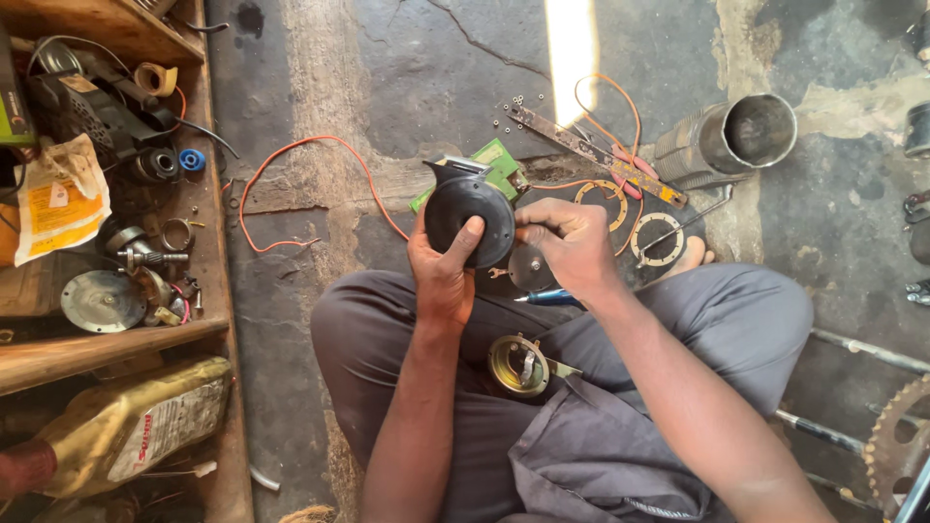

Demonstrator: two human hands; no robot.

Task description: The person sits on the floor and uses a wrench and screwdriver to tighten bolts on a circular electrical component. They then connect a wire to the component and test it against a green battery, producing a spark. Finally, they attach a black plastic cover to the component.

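The left hand (pixel 444 276) grips one black snail-shaped plastic horn housing (pixel 467 221) from below; the right hand (pixel 572 242), clenched, pinches at its right edge beside one round metal disc (pixel 531 266). One brass-coloured round horn base (pixel 519 365) rests nearer, on the lap.

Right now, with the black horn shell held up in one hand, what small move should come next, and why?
Probably turn the black horn shell a little in the left hand, so its edge faces the right hand. The left hand grips the shell from below, while the right hand's fingertips pinch at its side, just above a round metal disc. What they pinch is too small to tell.
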